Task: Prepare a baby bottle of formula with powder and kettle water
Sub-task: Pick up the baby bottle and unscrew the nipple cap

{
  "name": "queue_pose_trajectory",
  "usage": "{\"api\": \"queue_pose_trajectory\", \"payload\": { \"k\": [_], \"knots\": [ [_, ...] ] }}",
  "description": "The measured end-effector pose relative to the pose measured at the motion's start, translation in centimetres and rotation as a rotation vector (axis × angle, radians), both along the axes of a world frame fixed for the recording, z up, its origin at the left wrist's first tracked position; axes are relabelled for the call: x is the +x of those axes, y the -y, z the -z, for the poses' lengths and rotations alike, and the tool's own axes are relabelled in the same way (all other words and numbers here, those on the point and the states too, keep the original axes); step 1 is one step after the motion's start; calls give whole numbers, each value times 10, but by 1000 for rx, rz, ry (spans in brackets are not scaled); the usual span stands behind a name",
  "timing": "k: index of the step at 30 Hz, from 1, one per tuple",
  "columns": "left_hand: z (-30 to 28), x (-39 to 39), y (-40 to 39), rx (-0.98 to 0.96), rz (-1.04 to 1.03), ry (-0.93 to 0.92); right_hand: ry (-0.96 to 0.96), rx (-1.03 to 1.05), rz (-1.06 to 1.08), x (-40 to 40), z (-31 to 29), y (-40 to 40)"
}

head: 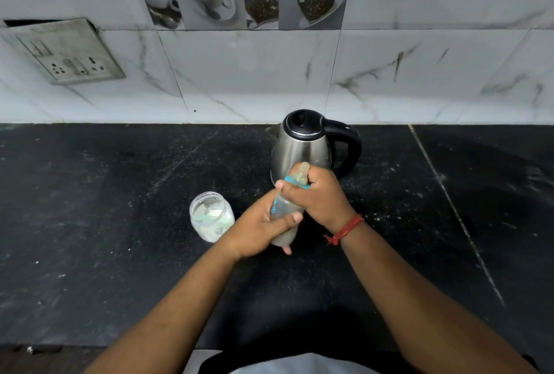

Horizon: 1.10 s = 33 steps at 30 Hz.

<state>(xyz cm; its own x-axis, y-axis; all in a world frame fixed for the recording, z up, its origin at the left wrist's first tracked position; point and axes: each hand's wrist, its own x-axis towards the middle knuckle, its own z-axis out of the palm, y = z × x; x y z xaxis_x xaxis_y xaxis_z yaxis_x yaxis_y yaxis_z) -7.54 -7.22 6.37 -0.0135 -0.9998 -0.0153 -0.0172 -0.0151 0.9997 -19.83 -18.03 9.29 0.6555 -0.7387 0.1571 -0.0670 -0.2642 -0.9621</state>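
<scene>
Above the black counter [120, 223], just in front of the steel kettle [302, 145], I see both hands on the baby bottle [283, 208], which is tilted with its teat pointing toward the kettle. My left hand [263, 229] is wrapped around the lower body of the bottle, and my right hand [314, 193] is curled over the blue collar at its top. To the left of the hands, an open clear jar [211, 216] with white powder inside stands on the counter.
</scene>
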Motion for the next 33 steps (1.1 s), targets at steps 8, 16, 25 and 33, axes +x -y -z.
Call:
{"api": "queue_pose_trajectory", "payload": {
  "k": [8,16,25,33],
  "knots": [
    [6,0,2,135,11,-313,-37,159,-277,-9,-2,20],
    [7,7,9,66,-74,-67,13,163,-70,-8,13,16],
    [8,6,9,40,-97,-73,93,358,-136,-12,12,15],
    [12,6,8,34,-111,3,63,382,-110,-11,14,12]
  ]
}}
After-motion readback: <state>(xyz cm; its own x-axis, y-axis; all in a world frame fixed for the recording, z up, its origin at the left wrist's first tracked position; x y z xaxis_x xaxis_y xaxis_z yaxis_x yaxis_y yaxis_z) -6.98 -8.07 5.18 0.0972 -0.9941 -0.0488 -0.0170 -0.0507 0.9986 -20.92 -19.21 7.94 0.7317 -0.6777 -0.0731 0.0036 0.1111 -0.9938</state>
